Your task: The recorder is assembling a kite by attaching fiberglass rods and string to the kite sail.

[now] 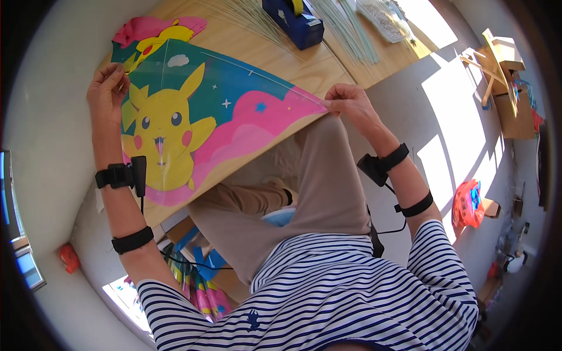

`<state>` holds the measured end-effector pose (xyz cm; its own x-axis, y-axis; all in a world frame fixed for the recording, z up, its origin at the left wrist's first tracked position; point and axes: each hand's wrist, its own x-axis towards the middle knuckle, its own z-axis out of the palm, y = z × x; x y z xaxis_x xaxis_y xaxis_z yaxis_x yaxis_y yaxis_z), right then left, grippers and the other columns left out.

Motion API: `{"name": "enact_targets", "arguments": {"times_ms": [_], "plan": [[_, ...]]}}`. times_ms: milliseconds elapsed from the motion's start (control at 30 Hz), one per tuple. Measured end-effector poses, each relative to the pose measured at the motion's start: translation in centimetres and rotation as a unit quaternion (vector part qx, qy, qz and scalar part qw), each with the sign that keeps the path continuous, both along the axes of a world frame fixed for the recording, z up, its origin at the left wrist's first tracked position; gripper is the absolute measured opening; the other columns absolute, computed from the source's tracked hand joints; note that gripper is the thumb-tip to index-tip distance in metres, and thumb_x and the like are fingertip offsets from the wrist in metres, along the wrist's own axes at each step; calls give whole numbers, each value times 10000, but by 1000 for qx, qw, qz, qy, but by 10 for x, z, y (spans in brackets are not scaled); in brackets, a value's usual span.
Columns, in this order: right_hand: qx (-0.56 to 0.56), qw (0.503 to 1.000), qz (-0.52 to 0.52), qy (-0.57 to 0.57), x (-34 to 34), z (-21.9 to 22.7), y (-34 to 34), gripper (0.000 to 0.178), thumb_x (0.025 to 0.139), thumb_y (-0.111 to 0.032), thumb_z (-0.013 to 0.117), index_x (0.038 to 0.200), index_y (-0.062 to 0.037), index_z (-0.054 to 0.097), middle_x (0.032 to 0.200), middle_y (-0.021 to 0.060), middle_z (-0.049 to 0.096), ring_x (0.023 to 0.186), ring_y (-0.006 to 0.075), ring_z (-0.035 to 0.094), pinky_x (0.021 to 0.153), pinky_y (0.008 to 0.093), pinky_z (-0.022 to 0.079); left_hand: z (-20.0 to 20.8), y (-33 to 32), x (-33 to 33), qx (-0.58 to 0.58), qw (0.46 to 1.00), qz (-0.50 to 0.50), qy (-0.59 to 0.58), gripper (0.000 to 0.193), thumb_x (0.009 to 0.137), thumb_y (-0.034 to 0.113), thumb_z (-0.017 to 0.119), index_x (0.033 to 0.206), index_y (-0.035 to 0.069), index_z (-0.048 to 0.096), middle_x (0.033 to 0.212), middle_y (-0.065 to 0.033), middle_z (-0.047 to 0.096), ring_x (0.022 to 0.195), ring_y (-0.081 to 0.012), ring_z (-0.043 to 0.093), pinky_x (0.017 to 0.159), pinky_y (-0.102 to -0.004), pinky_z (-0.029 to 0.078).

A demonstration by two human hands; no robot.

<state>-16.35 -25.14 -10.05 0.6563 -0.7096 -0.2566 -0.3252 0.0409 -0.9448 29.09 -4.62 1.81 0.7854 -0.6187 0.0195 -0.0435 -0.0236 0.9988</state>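
A printed kite (234, 120) in teal and pink, with a large yellow cartoon animal, lies across the table's near side. My left hand (109, 88) is closed in a pinch at its upper left edge. The fingertips partly hide what they grip there. At the kite's pointed right corner, my right hand (351, 106) pinches the tip between thumb and fingers. A thin pale rod (252, 72) runs along the upper right edge toward that corner. Behind the kite's far left side lies another printed piece (155, 41) in pink and yellow, partly covered.
On the table (322, 67) stand a blue tape dispenser (295, 23) and a clear plastic box (383, 20). Thin pale rods (252, 20) lie in bunches beside them. Low at the left, an open carton (234, 285) sits near colourful folded sheets (205, 295). A red bag (467, 205) rests on the right.
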Motion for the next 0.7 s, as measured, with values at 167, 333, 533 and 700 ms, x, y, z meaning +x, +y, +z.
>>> {"name": "enact_targets", "arguments": {"times_ms": [167, 333, 533, 700], "plan": [[-78, 993, -12, 87, 5, -13, -10, 168, 763, -159, 737, 825, -4, 716, 717, 42, 630, 689, 128, 575, 652, 292, 456, -22, -38, 17, 46, 999, 7, -10, 150, 878, 44, 722, 1016, 39, 664, 910, -23, 663, 792, -118, 634, 766, -264, 522], [-141, 976, -4, 166, 10, -21, -14, 212, 740, -202, 755, 806, -3, 722, 744, 118, 653, 754, 227, 635, 715, 356, 488, -43, -61, 28, 74, 997, 3, 1, 160, 871, 45, 728, 1019, 49, 669, 924, -19, 671, 802, -118, 633, 760, -257, 524], [-167, 963, -2, 213, 17, -24, -15, 218, 716, -207, 763, 808, -12, 730, 815, 151, 683, 820, 283, 663, 761, 385, 503, -64, -74, 34, 107, 994, 12, -2, 161, 878, 52, 725, 1027, 59, 664, 931, -19, 677, 811, -125, 637, 778, -274, 523], [-175, 955, -9, 239, 26, -19, -12, 209, 710, -204, 761, 787, -14, 722, 788, 147, 684, 802, 289, 668, 745, 393, 509, -74, -78, 44, 112, 994, 8, 4, 162, 874, 59, 731, 1023, 69, 668, 919, -5, 680, 805, -115, 632, 771, -269, 517]]}}
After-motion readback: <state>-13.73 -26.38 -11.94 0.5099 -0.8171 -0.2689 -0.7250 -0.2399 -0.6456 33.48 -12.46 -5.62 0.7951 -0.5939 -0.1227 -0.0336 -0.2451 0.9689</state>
